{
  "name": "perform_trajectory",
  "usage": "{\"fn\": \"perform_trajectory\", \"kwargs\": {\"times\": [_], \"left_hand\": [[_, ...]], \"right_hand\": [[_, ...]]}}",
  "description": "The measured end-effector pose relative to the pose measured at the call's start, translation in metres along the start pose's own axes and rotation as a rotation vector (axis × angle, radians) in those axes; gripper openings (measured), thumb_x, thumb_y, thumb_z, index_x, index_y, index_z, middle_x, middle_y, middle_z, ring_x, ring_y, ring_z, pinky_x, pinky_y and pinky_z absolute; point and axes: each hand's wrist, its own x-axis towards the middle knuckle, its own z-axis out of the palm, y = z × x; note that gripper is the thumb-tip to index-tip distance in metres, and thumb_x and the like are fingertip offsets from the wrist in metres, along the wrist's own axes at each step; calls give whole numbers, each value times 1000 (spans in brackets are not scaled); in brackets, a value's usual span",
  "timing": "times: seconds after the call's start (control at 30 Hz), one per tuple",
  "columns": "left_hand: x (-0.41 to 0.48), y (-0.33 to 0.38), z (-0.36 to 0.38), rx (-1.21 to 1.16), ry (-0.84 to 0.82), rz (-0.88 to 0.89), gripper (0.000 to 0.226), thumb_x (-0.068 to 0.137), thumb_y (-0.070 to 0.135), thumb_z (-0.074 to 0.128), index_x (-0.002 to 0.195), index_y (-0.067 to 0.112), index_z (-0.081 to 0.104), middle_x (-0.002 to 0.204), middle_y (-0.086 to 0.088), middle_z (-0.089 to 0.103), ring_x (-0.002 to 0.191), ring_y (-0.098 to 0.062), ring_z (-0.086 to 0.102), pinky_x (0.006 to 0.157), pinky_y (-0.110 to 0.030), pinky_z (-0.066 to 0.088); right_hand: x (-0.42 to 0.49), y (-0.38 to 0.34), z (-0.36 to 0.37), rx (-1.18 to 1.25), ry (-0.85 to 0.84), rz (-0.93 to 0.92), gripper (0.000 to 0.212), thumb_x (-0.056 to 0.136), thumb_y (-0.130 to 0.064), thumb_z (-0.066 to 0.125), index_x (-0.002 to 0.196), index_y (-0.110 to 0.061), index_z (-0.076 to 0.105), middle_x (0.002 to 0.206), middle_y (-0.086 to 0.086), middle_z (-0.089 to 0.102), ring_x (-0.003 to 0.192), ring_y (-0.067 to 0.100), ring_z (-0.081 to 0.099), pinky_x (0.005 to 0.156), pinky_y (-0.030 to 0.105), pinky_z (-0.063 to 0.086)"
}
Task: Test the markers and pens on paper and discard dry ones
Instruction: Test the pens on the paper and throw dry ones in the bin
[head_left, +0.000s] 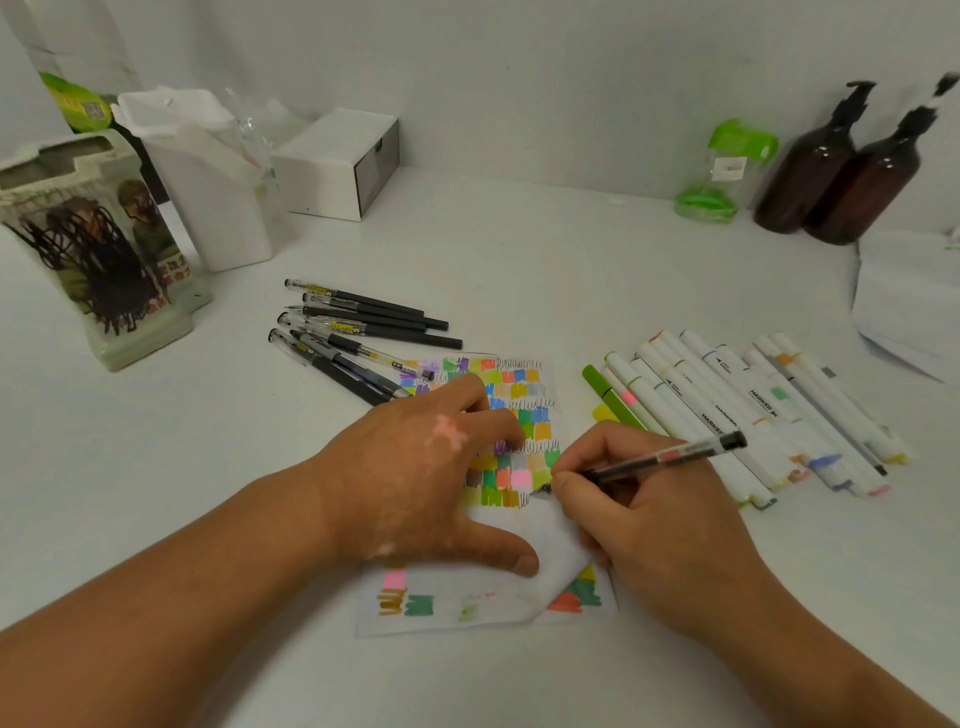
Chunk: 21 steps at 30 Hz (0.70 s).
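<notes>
While the left hand (431, 467) lies flat, pinning the paper (467, 608) to the worktop (519, 260), the right hand (639, 519) pinches a black pen (670, 457), tip on the sheet's near scribbles; light strokes on bare paper would judge best. Farther off: pens (363, 322) left, markers (727, 405) right

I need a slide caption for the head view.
Right hand tests a pen on the coloured paper; left hand presses it flat.

There is one sheet of paper (483, 608). Roughly eight black pens (363, 318) lie heaped, plus one separate pen (670, 457). A dozen or so markers (717, 410) overlap too much for exact counting. Two brown bottles (810, 171), one green-lidded jar (727, 171) and one white box (332, 161) stand behind.
</notes>
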Motion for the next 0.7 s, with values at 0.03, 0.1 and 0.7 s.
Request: {"fn": "perform_trajectory", "kwargs": {"times": [0.03, 0.1, 0.7], "left_hand": [[0, 0, 0, 3, 3, -1, 97, 53, 99, 48, 133, 45, 43, 113, 19, 41, 94, -8, 53, 83, -30, 53], [0, 1, 0, 7, 6, -1, 97, 53, 99, 47, 133, 45, 42, 114, 19, 40, 94, -8, 52, 84, -29, 52], [0, 10, -4, -577, 304, -129, 27, 91, 0, 49, 88, 26, 55, 74, 11, 50, 72, 2, 52, 61, -9, 42]], "right_hand": [[0, 1, 0, -1, 0, 4, 8, 78, -27, 68, 71, -29, 69, 71, -21, 67, 68, -1, 64, 51, 9, 46], [1, 1, -1, -3, -17, 2, 9, 78, -24, 68, 70, -27, 68, 69, -19, 67, 67, 0, 63, 51, 9, 45], [8, 3, -20, 538, 120, 36, 10, 80, -25, 70, 74, -19, 65, 53, 8, 59, 43, 18, 50, 40, 23, 40]]}}
